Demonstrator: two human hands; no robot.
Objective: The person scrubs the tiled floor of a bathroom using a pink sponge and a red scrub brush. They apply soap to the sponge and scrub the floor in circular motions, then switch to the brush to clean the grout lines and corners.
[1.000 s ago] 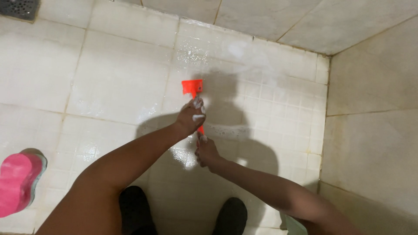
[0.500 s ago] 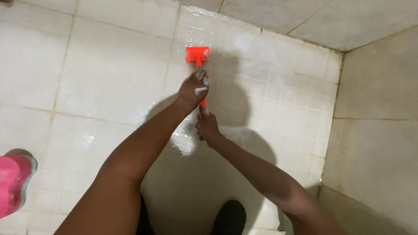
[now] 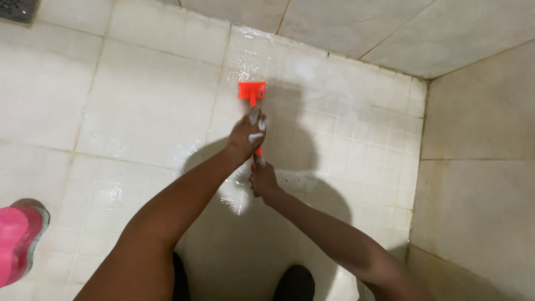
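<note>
The orange brush (image 3: 252,92) stands head-down on the wet, soapy floor (image 3: 145,106) near the wall (image 3: 479,106) — its handle runs back toward the person. The left hand (image 3: 248,134) has its sudsy fingers wrapped round the handle; the right hand (image 3: 263,179) grips the handle's end just behind. A pink tub (image 3: 19,239) sits at the left edge — a drain (image 3: 19,8) lies far off.

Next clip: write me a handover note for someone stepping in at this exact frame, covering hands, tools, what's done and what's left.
Left hand: soapy, gripping the orange brush high on its handle.
Right hand: gripping the handle's lower end.
Brush head sits on the white tiled floor near the far wall.
Done: tiles around the brush are wet and foamy.
Left: the tiles toward the drain grate look less foamy; suds not rinsed.
Pink container stands at the left edge.
</note>
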